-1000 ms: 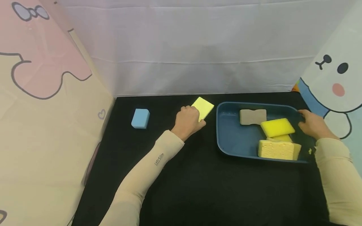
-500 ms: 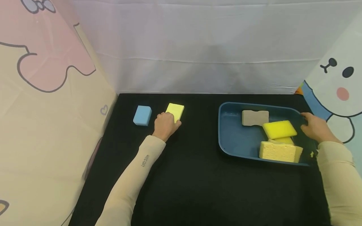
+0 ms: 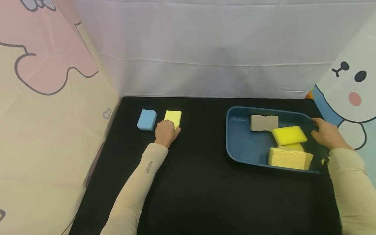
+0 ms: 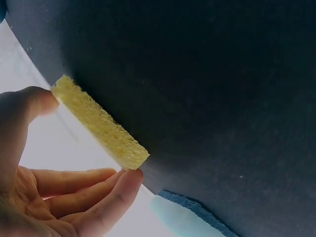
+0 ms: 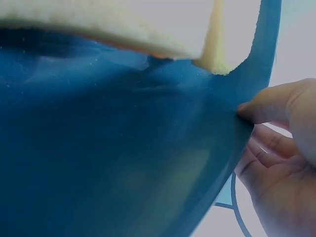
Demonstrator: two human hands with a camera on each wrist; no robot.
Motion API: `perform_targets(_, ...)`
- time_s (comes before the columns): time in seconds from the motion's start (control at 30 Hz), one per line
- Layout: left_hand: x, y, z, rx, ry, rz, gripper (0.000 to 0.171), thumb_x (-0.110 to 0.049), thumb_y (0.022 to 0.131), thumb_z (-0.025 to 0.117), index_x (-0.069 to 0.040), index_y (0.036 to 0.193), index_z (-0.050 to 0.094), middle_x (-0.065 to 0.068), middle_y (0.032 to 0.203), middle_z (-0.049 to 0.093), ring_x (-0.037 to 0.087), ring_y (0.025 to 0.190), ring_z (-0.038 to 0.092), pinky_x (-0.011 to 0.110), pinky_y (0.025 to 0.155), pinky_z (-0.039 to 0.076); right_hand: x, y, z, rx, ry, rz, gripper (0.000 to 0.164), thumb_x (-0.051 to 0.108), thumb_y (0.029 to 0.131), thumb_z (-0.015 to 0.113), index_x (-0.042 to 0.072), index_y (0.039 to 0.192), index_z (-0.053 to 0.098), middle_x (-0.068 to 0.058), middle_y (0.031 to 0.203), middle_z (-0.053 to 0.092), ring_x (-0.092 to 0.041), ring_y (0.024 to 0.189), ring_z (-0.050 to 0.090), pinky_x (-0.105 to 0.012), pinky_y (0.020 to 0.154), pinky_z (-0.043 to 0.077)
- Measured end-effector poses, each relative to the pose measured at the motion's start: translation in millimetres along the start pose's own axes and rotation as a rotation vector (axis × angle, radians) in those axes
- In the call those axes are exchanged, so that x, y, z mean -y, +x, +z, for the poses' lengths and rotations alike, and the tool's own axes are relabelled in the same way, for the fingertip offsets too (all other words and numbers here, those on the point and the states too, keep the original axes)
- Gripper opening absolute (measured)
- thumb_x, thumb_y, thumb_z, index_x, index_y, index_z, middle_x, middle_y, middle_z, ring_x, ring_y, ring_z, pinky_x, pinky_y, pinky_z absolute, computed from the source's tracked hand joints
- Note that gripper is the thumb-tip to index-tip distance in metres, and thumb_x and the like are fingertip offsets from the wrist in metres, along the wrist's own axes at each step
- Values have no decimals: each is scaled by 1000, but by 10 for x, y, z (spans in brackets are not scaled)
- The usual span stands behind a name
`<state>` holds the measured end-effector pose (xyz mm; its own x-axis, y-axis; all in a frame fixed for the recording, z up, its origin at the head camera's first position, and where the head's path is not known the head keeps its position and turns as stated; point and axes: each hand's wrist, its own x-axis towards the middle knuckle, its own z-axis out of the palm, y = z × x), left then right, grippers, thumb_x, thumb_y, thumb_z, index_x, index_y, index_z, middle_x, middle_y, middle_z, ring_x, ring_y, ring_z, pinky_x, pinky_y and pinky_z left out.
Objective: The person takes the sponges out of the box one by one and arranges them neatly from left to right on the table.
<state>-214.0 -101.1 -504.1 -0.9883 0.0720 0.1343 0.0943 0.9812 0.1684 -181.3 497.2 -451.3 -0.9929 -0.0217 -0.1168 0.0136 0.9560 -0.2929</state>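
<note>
My left hand (image 3: 165, 133) pinches a pale yellow sponge (image 3: 174, 117) between thumb and fingertips, low over the black table. In the left wrist view the sponge (image 4: 101, 126) shows its porous narrow side, with the thumb at one end and fingers at the other. Just left of it lies a light blue sponge (image 3: 147, 119), which has a darker layer (image 4: 195, 210) along its edge. At the right, my right hand (image 3: 328, 133) grips the rim of a blue tray (image 3: 243, 147), thumb inside the wall and fingers outside, as the right wrist view shows.
Inside the tray lie a beige notched sponge (image 3: 264, 123), a bright yellow sponge (image 3: 289, 135) over another yellow one, and a porous yellow sponge (image 3: 287, 158) near the front wall. A white cloth (image 3: 205, 49) stands behind the black table (image 3: 223, 195), with printed panels at both sides.
My left hand has carried the pale yellow sponge leftward from beside the tray to next to the light blue sponge. The right hand stays on the tray's rim.
</note>
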Motion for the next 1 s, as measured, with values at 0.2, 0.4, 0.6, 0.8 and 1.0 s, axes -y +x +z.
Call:
perform_targets(0.2, 32, -4, 35, 2, 8, 16, 48, -39, 92, 69, 8, 89, 67, 20, 78, 63, 30, 68, 58, 40, 57, 52, -7, -9, 1, -10, -1, -3, 55, -1, 85, 49, -20, 133, 32, -49, 120, 42, -66, 107, 42, -73, 90, 35)
perform_targets(0.4, 60, -13, 47, 9, 1, 22, 51, -43, 93, 68, 7, 88, 67, 19, 78, 63, 29, 69, 57, 40, 59, 52, -26, -2, -2, -3, 1, 6, 56, 0, 85, 49, -19, 135, 31, -48, 121, 41, -66, 108, 41, -73, 90, 34)
perform_targets(0.6, 63, -23, 5, -10, 38, 40, 50, -44, 92, 69, 6, 82, 66, 17, 73, 60, 27, 64, 56, 39, 53, 51, -4, -5, -10, 2, 5, 12, 56, 0, 87, 49, -19, 135, 31, -48, 122, 40, -66, 109, 40, -73, 92, 33)
perform_targets(0.8, 57, -31, -70, 25, 39, 84, 49, -44, 92, 69, 5, 87, 66, 16, 74, 60, 26, 64, 56, 40, 54, 51, 9, -18, -12, 12, 8, 8, 56, 0, 87, 50, -19, 136, 31, -49, 122, 40, -66, 109, 40, -73, 92, 33)
perform_targets(1.0, 42, -3, -145, 41, 41, 224, 52, -44, 87, 75, 5, 102, 67, 16, 88, 64, 27, 74, 59, 41, 63, 54, 2, -21, -8, 4, 8, 10, 55, 0, 87, 50, -18, 135, 31, -48, 120, 41, -66, 108, 42, -73, 91, 34)
